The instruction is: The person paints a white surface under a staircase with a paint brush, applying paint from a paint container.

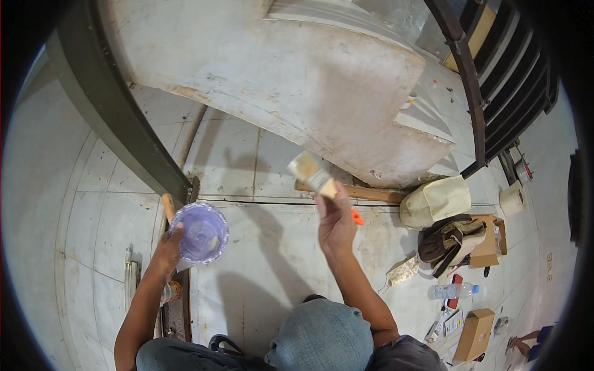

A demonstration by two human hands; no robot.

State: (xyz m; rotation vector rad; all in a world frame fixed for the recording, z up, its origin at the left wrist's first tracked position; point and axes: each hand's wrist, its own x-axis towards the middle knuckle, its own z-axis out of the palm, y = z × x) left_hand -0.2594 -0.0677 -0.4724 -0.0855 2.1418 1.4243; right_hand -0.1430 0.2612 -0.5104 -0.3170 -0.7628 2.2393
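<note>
My left hand grips a round purple plastic tub by its speckled rim, thumb over the edge. The tub is tilted so its inside shows, with a pale smear on the wall. A light wooden handle sticks up beside the rim by the same hand; its other end is hidden. Raised at the middle, my right hand is closed around a flat paintbrush. Its wide, pale-stained bristles point up and left, and its orange handle end shows below the fingers.
A green metal post rises at left. Ahead is the stained side of a white staircase, with a dark railing at right. A cream bag, a brown backpack, cardboard boxes and a water bottle lie on the right floor.
</note>
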